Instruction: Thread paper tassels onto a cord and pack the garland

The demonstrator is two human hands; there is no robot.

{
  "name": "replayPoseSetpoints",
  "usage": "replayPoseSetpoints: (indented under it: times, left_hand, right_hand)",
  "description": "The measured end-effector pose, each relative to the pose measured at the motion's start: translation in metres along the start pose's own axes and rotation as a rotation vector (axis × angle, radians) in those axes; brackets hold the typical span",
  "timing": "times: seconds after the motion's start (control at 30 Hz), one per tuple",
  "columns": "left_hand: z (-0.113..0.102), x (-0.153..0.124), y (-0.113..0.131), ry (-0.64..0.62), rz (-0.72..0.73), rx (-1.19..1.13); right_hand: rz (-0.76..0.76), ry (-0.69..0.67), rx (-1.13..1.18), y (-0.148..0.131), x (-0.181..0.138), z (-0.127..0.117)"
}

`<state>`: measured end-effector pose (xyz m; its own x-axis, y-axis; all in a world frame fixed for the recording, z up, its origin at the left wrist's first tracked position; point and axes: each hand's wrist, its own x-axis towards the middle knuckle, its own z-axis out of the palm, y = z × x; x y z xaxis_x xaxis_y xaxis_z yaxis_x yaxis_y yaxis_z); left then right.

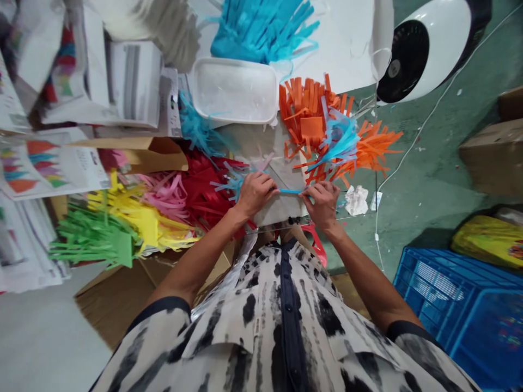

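Observation:
Between my two hands a narrow blue strip of tassel paper (pixel 291 191) is stretched taut, low over the near end of the work surface. My left hand (pixel 257 191) pinches one end, and light blue fringe (pixel 232 182) spreads out on its far side. At the other end, the fingers of my right hand (pixel 322 200) are closed on the strip. Just beyond that hand lie orange fringed tassels (pixel 312 130), with a blue and pale lilac tassel (pixel 342 136) on top of them.
A white plastic tub (pixel 236 90) and a big blue fringe bundle (pixel 263 30) are farther back. Red (pixel 204 188), pink, yellow (pixel 149 226) and green fringes (pixel 93 234) fill the left, beside packaged stacks. Rightward are a crumpled tissue (pixel 357 200), a blue crate (pixel 457 305) and a white-black appliance (pixel 429 51).

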<state>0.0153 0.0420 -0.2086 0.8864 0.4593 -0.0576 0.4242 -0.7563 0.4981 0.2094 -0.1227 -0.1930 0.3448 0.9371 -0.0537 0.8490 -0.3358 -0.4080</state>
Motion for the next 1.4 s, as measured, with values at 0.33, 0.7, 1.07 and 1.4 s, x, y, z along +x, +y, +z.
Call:
replayPoseSetpoints:
  times: [0.33,0.7,1.07,1.4]
  left_hand:
    - [-0.008,0.000,0.013,0.029,-0.156,-0.022]
    - [0.008,-0.011,0.036,-0.003,0.062,-0.033]
    - [0.000,-0.037,0.011,0.097,0.100,0.113]
    - [-0.001,0.001,0.019,-0.179,0.240,0.190]
  right_hand:
    - [0.091,-0.128,-0.003,-0.009,0.019,-0.016]
    - [-0.168,0.022,-0.151,-0.025,-0.003,0.003]
    - [-0.246,0.012,-0.210,0.008,-0.022,0.015]
    - [-0.265,0.006,-0.116,-0.019,0.004,0.011]
